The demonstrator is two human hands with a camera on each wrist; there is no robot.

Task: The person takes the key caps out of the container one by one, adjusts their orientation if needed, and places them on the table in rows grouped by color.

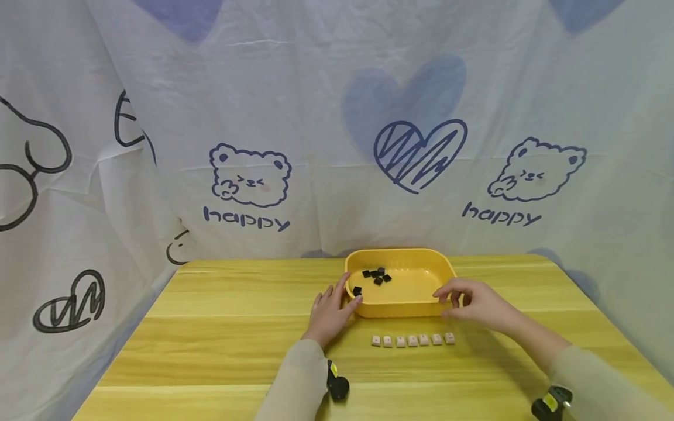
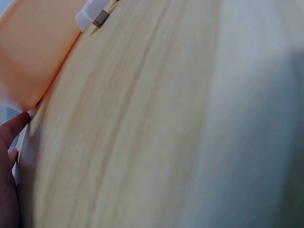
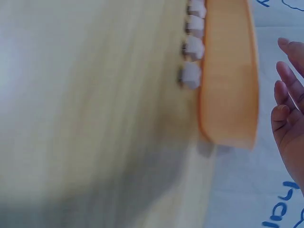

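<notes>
A yellow plastic tray stands near the table's back edge, with several small black keycaps inside, mostly toward the left. In front of it is a row of several white keycaps, which the right wrist view also shows as pale blocks. My left hand is at the tray's left side, fingers and thumb spread around its front left corner; in the left wrist view a fingertip touches the tray's lower edge. By the front right corner is my right hand, loosely bent, with nothing visible between its fingers.
The wood-patterned table reaches back to a white cloth printed with bears and hearts. Dark wrist-worn devices sit at the left sleeve and the right sleeve.
</notes>
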